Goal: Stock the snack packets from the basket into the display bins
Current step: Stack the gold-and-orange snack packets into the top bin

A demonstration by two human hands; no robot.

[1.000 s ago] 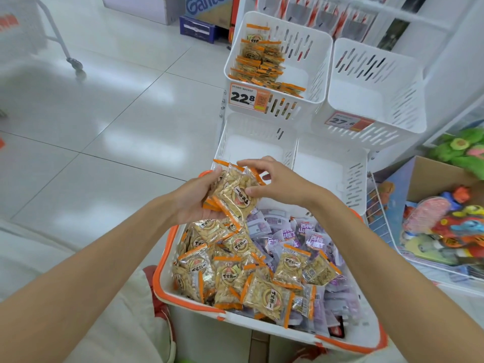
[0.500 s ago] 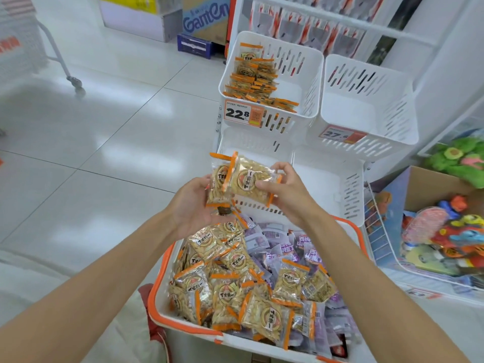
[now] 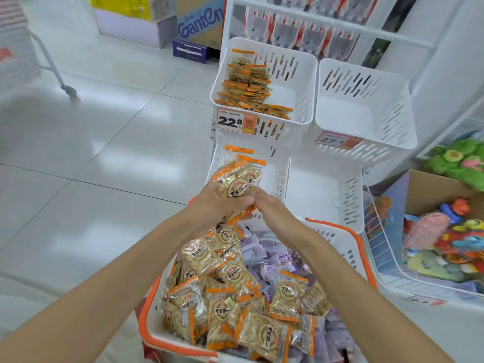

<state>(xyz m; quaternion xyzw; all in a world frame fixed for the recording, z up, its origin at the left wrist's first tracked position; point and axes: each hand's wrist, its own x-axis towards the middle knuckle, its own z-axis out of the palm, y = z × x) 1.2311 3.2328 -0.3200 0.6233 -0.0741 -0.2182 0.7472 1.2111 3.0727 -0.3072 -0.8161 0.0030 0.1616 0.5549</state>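
Two bare forearms reach forward over the stock. At far left, a white metal cart leg with a caster stands on the glossy white tiled floor.

Lower centre: a white plastic basket with an orange rim holds loose clear snack packets with orange sealed edges on its left side and purple snack packets on its right side.

Above the basket's far edge, the left hand is clamped on an upright bundle of orange-edged packets, with the thumb curled across the front. The bundle sits in front of the lower left white slotted bin. The right hand meets the bundle's lower edge with its fingertips. Whether they pinch it cannot be told.

Above, the upper left white slotted bin contains a row of orange-edged packets and carries a price tag reading 22.8. Just beside it on the right, the upper right white slotted bin carries a second price tag. The lower right white slotted bin sits below.

At far right, coloured plastic toys lie in a brown cardboard box.
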